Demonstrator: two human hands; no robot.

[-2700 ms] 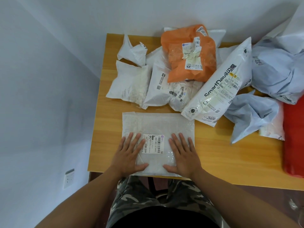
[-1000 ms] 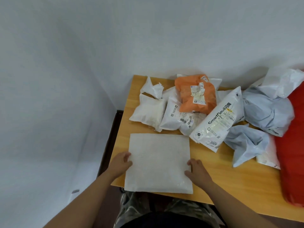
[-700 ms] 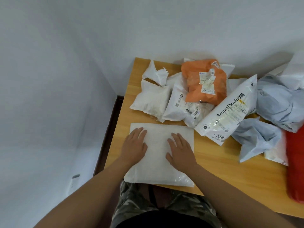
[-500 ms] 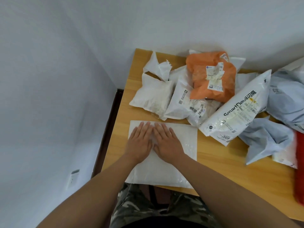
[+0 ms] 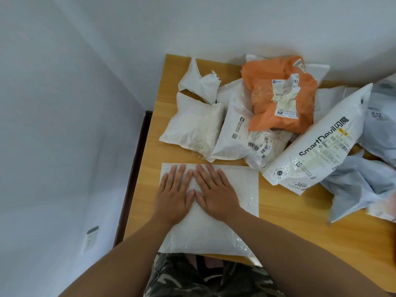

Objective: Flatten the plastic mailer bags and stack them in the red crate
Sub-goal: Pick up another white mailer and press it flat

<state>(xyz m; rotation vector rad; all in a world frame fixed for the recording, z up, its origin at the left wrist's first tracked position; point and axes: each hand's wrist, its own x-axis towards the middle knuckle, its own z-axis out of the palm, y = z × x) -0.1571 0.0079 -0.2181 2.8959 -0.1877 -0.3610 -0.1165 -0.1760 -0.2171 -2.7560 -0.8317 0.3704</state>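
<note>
A white bubble mailer bag [image 5: 240, 189] lies flat at the near edge of the wooden table [image 5: 285, 213], its plain side up. My left hand [image 5: 174, 195] and my right hand [image 5: 215, 191] press on its upper left part, side by side, fingers straight and spread, index fingers almost touching. The bag's near edge hangs slightly over the table edge. The red crate is out of view.
Behind the flat bag lies a pile of crumpled mailers: two white ones [image 5: 195, 127], a labelled white one [image 5: 237, 138], an orange one [image 5: 280, 97], a long white "SmartDevil" bag [image 5: 317, 144] and grey-blue ones [image 5: 360, 189] at right. A wall stands close on the left.
The bag was turned over, label side down. My hands moved from its side edges onto its top and slid together toward the upper left; the view has shifted left, losing the red crate.
</note>
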